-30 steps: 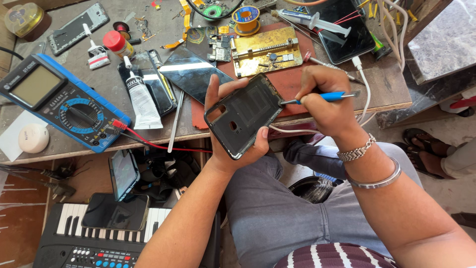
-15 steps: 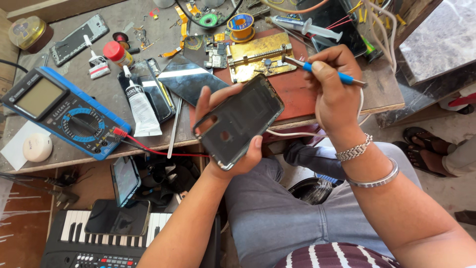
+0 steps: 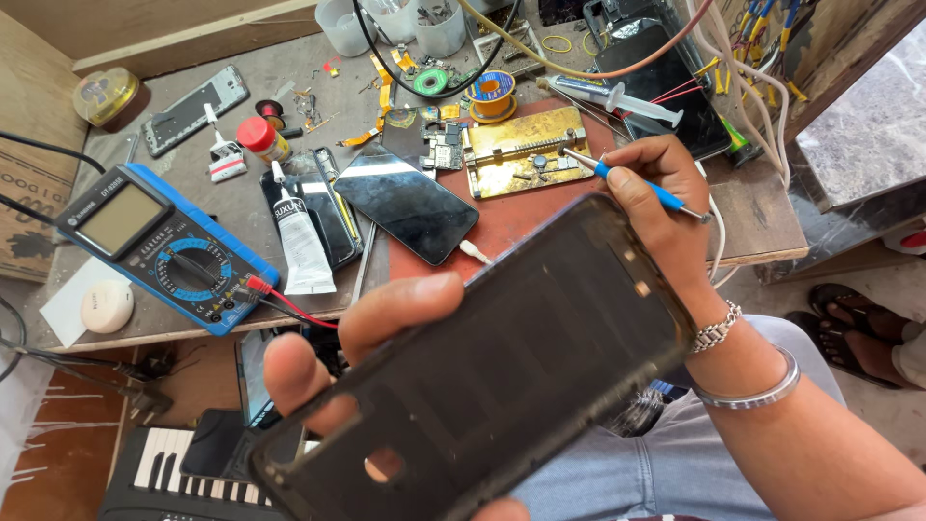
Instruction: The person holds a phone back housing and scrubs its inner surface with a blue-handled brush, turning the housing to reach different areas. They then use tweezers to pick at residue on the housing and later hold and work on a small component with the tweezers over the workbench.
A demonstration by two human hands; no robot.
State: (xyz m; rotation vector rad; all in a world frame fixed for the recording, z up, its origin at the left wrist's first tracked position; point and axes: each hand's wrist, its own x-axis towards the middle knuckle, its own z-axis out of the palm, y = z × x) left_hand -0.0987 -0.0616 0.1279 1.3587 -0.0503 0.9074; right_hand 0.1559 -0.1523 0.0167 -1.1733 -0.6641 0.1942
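My left hand [image 3: 347, 357] grips a dark phone back cover [image 3: 502, 376], held up close to the camera with its inner side facing me and a round hole near its lower end. My right hand [image 3: 666, 212] holds a blue-handled screwdriver [image 3: 627, 178], its metal tip pointing left over a brass-coloured repair jig [image 3: 526, 154] on the workbench. The right wrist wears a metal bracelet and a bangle.
On the bench [image 3: 762, 222] lie a blue multimeter [image 3: 164, 246] with a red lead, a white glue tube [image 3: 299, 241], a black phone [image 3: 405, 203], a solder spool [image 3: 494, 95], a syringe, cables and cups. A small keyboard [image 3: 183, 478] sits below. Someone's sandalled feet [image 3: 858, 333] are at the right.
My left hand has lifted the cover much closer to the camera. My right hand has moved the screwdriver away from the cover toward the brass jig.
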